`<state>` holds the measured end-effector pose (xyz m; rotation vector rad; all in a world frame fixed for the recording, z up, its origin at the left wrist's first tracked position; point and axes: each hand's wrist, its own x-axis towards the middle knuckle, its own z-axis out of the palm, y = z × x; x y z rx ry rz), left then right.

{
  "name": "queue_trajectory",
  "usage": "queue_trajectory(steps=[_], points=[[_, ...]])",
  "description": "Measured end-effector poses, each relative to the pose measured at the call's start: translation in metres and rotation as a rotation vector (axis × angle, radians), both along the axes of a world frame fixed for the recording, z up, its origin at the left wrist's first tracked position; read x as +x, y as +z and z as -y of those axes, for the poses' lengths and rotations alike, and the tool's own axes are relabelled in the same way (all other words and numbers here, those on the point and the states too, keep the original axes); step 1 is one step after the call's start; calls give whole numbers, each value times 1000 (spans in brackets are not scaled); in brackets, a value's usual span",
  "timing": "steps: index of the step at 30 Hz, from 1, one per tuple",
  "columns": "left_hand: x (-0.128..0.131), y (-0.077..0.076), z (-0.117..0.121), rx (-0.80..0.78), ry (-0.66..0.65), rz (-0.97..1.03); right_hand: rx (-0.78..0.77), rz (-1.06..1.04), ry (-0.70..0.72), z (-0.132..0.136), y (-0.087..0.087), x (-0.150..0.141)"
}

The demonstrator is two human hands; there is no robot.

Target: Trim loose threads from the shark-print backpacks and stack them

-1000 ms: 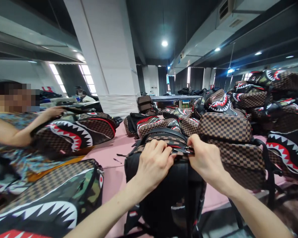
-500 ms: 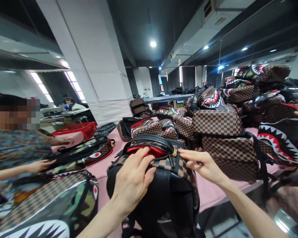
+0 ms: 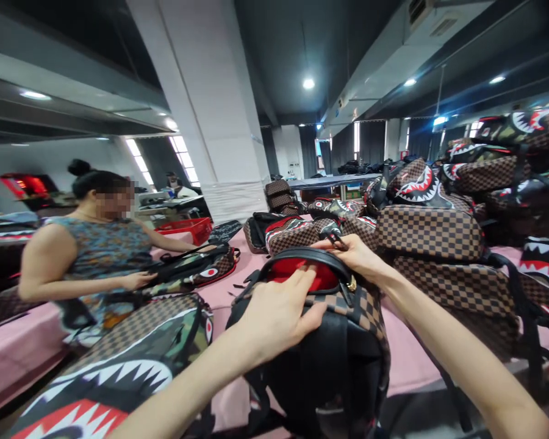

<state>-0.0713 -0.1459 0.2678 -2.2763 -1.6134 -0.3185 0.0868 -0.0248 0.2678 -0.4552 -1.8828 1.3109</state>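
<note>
A black and brown checkered backpack (image 3: 329, 360) stands before me, its black back panel towards me. Its top zipper is open and shows red lining (image 3: 322, 277) under an arched black carry handle (image 3: 302, 251). My left hand (image 3: 283, 311) lies over the near edge of the opening, fingers stretched into the red lining, thumb apart. At the far right side of the handle, my right hand (image 3: 359, 256) is closed around a small dark tool (image 3: 333, 239), perhaps thread snips; the fingers partly cover it. A gold-coloured zipper piece (image 3: 351, 285) shows beside the handle's right end.
A checkered shark-mouth backpack (image 3: 132, 347) lies close on my left. Beyond it a co-worker (image 3: 100, 256) handles a camouflage bag (image 3: 196, 271) on the pink table (image 3: 222, 390). Stacked checkered bags (image 3: 430, 231) stand at the right; a white pillar (image 3: 201, 110) rises behind.
The top of the backpack has opened, showing red lining. My left fingers have moved into the opening. My right hand has gone from the zipper to the handle's far side. The co-worker's bag now lies flat.
</note>
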Motion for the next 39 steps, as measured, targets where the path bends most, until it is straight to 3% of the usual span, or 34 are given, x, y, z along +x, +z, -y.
queue_trajectory(steps=[3, 6, 11, 15, 17, 20, 24, 26, 28, 30, 32, 35, 37, 39], points=[[1, 18, -2, -192, -79, 46, 24, 99, 37, 3, 6, 5], [2, 20, -3, -212, -175, 117, 86, 234, 79, 5, 14, 2], [8, -2, 7, -95, -188, 131, 264, 418, 44, 2, 15, -24], [11, -21, 23, 69, -201, 144, 290, 404, -222, -2, 10, -36], [10, -23, 29, 75, -219, 148, 233, 421, -275, 0, 9, -36], [6, -12, 30, -69, -285, 129, 140, 414, -264, 8, 11, -36], [3, 17, 17, -520, -420, 86, 94, 400, -245, 18, 14, -35], [2, 28, 14, -669, -469, 88, 114, 393, -231, 19, 15, -34], [-3, 32, 15, -631, -523, 193, 136, 378, -228, 18, 15, -33], [-14, 32, 17, -508, -551, 423, 130, 369, -235, 17, 16, -33], [-31, 30, 13, -345, -483, 740, 101, 376, -233, 18, 17, -32], [-60, 24, -10, -123, -208, 1008, 50, 394, -246, 23, 20, -32], [-73, 21, -28, -208, -125, 968, 23, 392, -270, 26, 22, -32], [-79, 20, -43, -409, -158, 879, 4, 384, -281, 28, 23, -31]])
